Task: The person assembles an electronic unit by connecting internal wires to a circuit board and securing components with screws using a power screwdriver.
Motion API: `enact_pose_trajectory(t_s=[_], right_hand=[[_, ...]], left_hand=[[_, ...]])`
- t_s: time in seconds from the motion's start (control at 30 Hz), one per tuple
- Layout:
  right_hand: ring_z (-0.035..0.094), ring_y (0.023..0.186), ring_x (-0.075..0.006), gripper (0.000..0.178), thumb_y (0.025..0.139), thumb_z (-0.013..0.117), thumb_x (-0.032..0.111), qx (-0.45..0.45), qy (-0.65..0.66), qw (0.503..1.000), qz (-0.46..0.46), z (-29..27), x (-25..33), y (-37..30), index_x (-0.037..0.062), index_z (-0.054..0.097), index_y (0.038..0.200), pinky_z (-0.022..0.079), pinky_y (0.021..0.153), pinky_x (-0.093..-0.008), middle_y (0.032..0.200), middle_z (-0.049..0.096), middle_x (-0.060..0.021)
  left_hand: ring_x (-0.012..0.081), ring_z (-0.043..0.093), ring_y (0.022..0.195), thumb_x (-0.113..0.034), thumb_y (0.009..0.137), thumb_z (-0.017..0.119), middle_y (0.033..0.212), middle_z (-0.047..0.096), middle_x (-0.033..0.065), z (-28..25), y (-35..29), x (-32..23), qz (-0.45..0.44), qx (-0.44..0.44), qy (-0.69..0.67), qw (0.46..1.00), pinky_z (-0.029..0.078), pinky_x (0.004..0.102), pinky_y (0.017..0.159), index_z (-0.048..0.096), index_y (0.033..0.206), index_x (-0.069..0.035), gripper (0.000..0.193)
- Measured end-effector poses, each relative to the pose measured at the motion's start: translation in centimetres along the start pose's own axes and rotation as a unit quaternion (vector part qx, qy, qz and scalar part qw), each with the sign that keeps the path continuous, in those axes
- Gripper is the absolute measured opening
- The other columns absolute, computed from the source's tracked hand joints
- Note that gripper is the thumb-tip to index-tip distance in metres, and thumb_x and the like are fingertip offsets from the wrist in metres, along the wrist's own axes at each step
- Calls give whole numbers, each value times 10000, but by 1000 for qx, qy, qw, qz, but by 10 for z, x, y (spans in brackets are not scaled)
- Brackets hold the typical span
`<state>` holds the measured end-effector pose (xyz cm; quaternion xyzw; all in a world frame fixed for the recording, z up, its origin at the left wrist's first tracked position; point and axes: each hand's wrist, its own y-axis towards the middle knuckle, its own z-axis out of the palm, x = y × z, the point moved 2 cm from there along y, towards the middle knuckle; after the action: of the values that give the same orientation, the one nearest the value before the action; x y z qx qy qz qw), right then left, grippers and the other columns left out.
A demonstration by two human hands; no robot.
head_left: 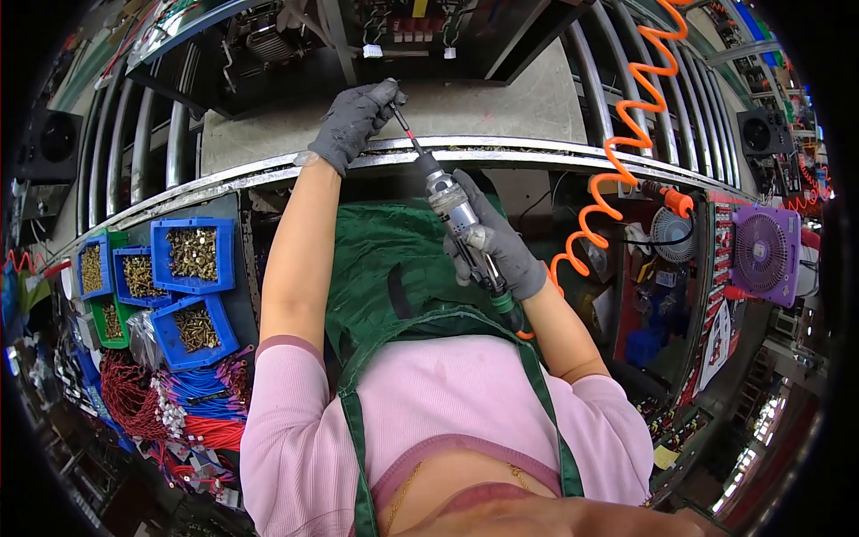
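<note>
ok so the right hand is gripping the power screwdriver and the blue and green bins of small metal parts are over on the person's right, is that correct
Not quite: the blue and green bins of small metal parts are on the person's left, as the head view shows. The right hand is gripping the power screwdriver.

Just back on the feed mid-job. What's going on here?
The gray-gloved right hand grips a power screwdriver. The left hand, also gloved, is at the tip of the screwdriver's long bit; whether it holds a screw there is too small to tell. An open case stands ahead; bins of small fasteners sit to the left.
</note>
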<state>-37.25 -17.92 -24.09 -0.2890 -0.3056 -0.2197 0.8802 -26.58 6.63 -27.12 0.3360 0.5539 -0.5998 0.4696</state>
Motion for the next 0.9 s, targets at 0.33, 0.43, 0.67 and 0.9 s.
enact_pose_trajectory(t_s=[0.33, 0.43, 0.67, 0.9], right_hand=[[608, 530, -210, 934, 763, 649, 206, -17, 98, 993, -64, -27, -13, -3, 289, 75, 1496, 541, 480, -334, 890, 566, -151], [604, 539, -209, 928, 758, 659, 189, -33, 94, 988, -116, -38, 2, -4, 259, 99, 1495, 551, 486, -349, 912, 554, -148], [583, 542, -199, 920, 766, 651, 186, -61, 84, 984, -142, -51, 20, -4, 245, 95, 1496, 543, 466, -327, 888, 538, -142], [589, 542, -194, 928, 767, 681, 263, -69, 57, 986, -143, -51, 24, 1, 241, 105, 1494, 531, 475, -336, 855, 559, -152]], left_hand=[[52, 358, 506, -347, 907, 583, 622, 466, -40, 54, 20, 11, -12, 18, -81, 997, 260, 199, 448, 668, 856, -50, 313], [64, 377, 458, -410, 869, 626, 589, 477, -10, 60, 40, 26, -57, -63, -184, 979, 291, 230, 419, 555, 718, -84, 366], [357, 634, 791, -399, 868, 575, 867, 665, 195, 63, 69, 23, 311, -236, 320, 863, 499, 399, 692, 647, 945, -28, 386], [378, 605, 983, -494, 839, 498, 1078, 639, 173, 84, 147, 34, 184, -224, 425, 858, 483, 434, 843, 630, 1100, -116, 477]])
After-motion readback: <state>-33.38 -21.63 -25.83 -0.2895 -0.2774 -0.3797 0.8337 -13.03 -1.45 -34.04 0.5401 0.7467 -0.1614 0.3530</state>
